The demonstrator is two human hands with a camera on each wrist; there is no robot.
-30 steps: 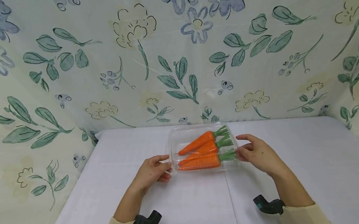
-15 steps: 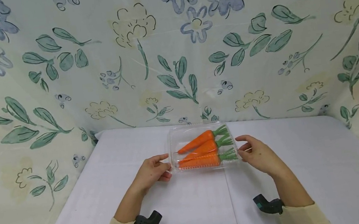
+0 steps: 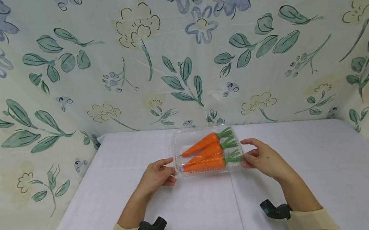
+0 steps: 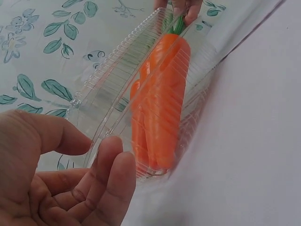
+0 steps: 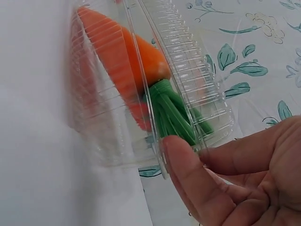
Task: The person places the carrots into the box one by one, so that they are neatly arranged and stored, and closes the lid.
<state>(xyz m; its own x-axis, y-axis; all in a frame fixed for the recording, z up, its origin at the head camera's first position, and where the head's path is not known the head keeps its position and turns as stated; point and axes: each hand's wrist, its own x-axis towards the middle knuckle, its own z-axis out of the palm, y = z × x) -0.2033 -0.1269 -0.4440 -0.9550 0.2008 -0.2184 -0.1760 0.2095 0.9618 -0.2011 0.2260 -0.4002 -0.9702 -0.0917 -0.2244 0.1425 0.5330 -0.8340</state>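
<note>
A clear plastic clamshell box (image 3: 185, 139) with a ribbed lid is closed around three orange carrots (image 3: 206, 164) with green tops (image 3: 232, 157). The carrots lie side by side, tops toward the right. At the box's left end, my left hand (image 3: 155, 177) pinches the rim between thumb and fingers, seen close up in the left wrist view. Opposite it, my right hand (image 3: 265, 159) pinches the rim at the right end, beside the green tops. In the right wrist view, the right fingertips (image 5: 181, 153) press on the protruding rim. Whether the box touches the table is hard to tell.
A white cloth (image 3: 201, 210) covers the table under the box. Behind it and at both sides hangs a flowered curtain (image 3: 178, 55). Each wrist wears a black camera mount, one on the left (image 3: 151, 227) and one on the right (image 3: 275, 209).
The box and carrots have shifted very slightly toward the far side and left. My right fingers have moved a little along the right rim. The left hand is almost still.
</note>
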